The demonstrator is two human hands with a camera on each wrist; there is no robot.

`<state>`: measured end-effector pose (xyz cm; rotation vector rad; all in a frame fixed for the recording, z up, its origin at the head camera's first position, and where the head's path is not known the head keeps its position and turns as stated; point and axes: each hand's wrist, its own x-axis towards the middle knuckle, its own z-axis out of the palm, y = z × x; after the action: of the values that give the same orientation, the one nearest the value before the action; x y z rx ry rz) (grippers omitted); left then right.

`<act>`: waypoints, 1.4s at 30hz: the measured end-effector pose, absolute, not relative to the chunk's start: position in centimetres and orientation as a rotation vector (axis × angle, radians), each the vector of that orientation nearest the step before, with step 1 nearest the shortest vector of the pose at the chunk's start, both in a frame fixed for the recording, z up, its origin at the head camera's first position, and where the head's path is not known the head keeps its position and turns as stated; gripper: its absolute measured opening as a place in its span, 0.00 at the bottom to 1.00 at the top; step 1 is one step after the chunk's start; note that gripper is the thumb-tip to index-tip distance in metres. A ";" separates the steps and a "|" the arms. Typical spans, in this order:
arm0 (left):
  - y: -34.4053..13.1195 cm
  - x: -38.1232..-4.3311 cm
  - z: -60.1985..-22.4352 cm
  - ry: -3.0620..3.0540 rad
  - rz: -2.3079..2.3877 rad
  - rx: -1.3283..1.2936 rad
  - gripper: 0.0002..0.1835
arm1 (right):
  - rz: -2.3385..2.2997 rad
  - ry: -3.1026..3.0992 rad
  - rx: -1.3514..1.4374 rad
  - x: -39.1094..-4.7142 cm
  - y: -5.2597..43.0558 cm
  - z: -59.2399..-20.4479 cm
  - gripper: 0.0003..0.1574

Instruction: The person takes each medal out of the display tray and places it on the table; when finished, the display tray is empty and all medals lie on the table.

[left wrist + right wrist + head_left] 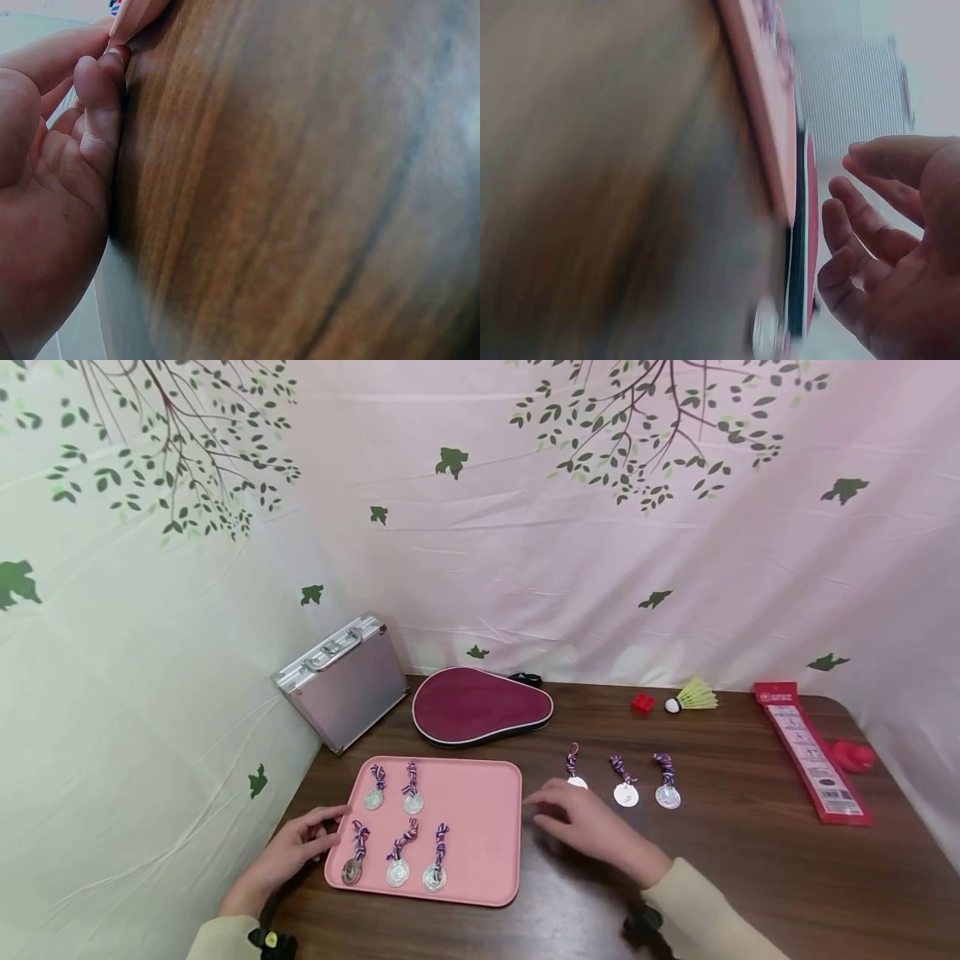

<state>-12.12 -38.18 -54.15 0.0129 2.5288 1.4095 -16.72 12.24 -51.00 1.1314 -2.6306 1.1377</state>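
Note:
A pink tray [483,827] lies on the table with several silver-coloured medals [398,872] on it, their striped ribbons knotted up. At its left rim, my left hand [300,842] pinches the edge between fingers and thumb; the left wrist view shows the left hand [60,165] low at the table, its fingertips against the tray [139,19]. Just off the right rim hovers my right hand [581,818], empty, its fingers loosely bent and apart in the right wrist view. Three more medals [667,797] lie to the right, one partly hidden behind that hand.
Behind the tray lies a maroon paddle case [480,706], with a silver briefcase [348,685] at the back left. A red block [642,703] and a yellow shuttlecock [693,695] sit at the back right. Farther right are a red package [813,756] and a red object [852,756].

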 end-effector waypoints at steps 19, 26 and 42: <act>-37.7 -12.4 -53.9 2.527 1.403 0.009 0.24 | 0.745 -2.865 1.346 -10.9 -2.1 -51.6 0.18; -38.1 -12.4 -54.3 2.542 1.399 0.031 0.25 | 0.655 -2.921 1.231 -10.3 -3.0 -51.8 0.18; -38.4 -12.2 -54.5 2.537 1.423 0.089 0.25 | 0.759 -2.862 1.223 -10.2 -3.3 -52.5 0.17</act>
<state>-12.17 -38.44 -54.50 0.0892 2.5366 1.4227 -10.20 -3.29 -52.47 1.2230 -2.8616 0.7587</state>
